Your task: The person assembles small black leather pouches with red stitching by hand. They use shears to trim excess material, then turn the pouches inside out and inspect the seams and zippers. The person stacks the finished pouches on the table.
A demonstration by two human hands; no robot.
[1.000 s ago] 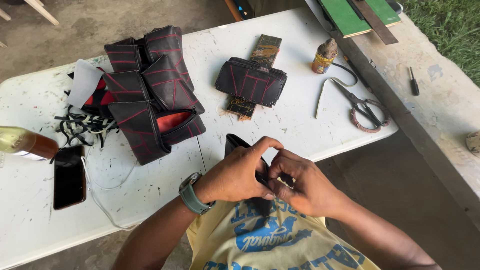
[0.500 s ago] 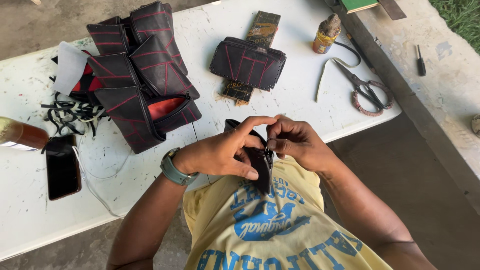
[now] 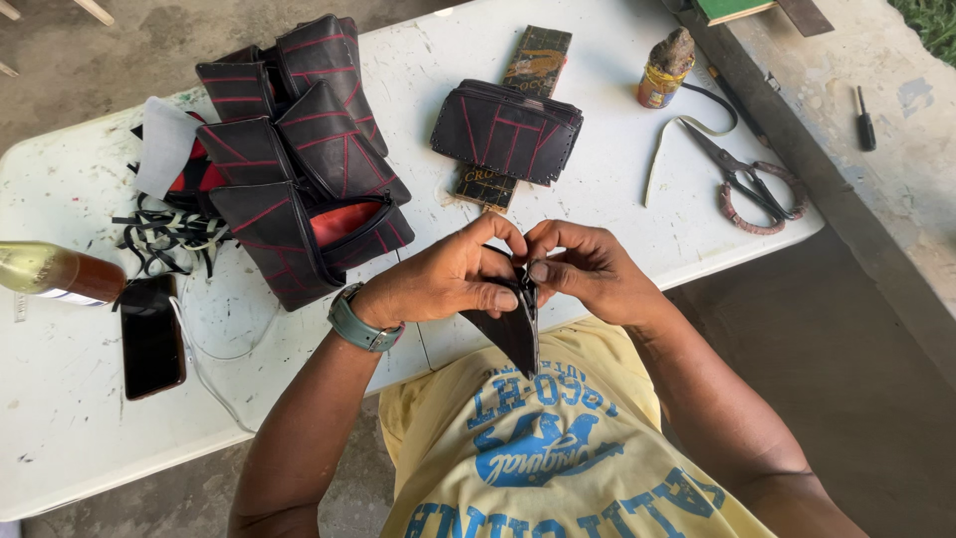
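My left hand (image 3: 448,279) and my right hand (image 3: 588,267) meet above the near edge of the white table (image 3: 617,169), both pinching a small black leather piece (image 3: 513,334) that hangs down toward my yellow shirt. My fingertips press together at its top edge. A grey-green watch sits on my left wrist. Whether a needle or thread is in my fingers is too small to tell.
A pile of black pouches with red stitching (image 3: 289,159) lies at the left. One black pouch (image 3: 508,130) rests on a dark patterned strip. Scissors (image 3: 747,184), a small jar (image 3: 665,70), a phone (image 3: 151,337), a bottle (image 3: 55,274) and black scraps (image 3: 164,234) also lie on the table.
My hands have lifted the black piece slightly and closed tighter on its top edge. The view has shifted so the table sits a little lower and nearer.
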